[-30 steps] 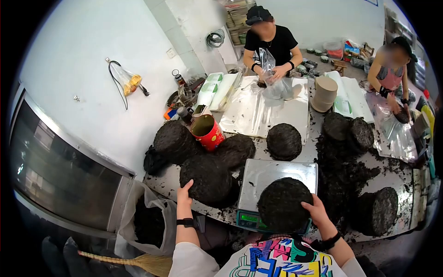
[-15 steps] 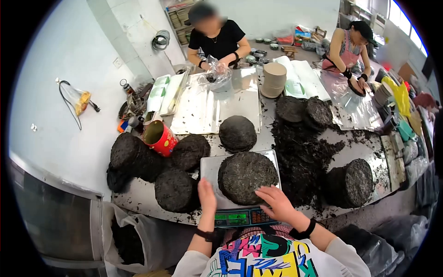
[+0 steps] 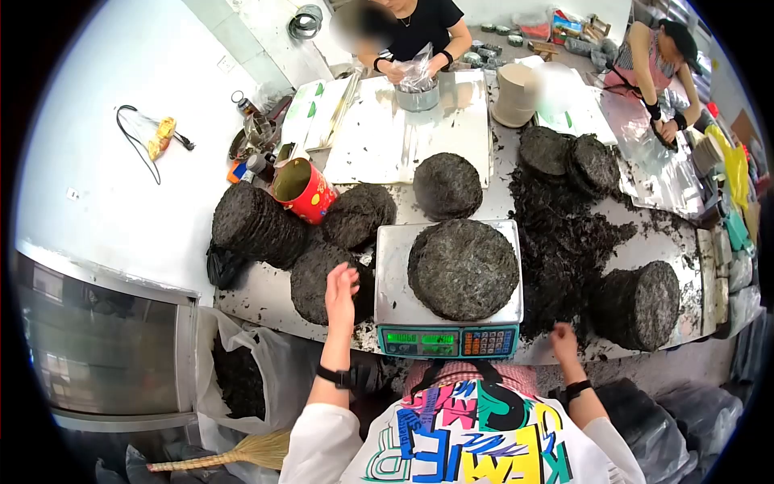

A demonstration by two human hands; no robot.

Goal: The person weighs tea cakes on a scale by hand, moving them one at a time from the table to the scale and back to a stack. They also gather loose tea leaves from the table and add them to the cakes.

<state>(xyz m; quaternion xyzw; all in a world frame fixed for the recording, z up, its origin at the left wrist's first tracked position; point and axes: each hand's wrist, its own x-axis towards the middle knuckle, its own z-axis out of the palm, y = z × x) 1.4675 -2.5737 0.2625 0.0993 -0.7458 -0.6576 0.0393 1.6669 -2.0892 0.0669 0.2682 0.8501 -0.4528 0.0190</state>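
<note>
A dark round cake of pressed leaves (image 3: 463, 269) lies on the metal pan of a digital scale (image 3: 447, 340), whose green display is lit. My left hand (image 3: 341, 292), fingers loosely bent and nothing seen in it, is raised left of the scale, in front of a dark round stack (image 3: 313, 282). My right hand (image 3: 564, 342) is right of the scale at the table's front edge, near loose dark leaves (image 3: 556, 258). Its fingers are curled together, and what they hold, if anything, is too small to name. Another dark cake (image 3: 448, 186) lies behind the scale.
Dark stacks stand left (image 3: 254, 226) and right (image 3: 637, 305). A red can (image 3: 305, 191) leans at the left. Across the table, one person handles plastic over a clear container (image 3: 418, 98); another works at the far right. A white sack (image 3: 266, 363) hangs below left.
Both hands have come away from the cake and scale: the left has risen slightly, the right has moved right to the table's edge. The view has shifted, and the scale's keypad now shows.
</note>
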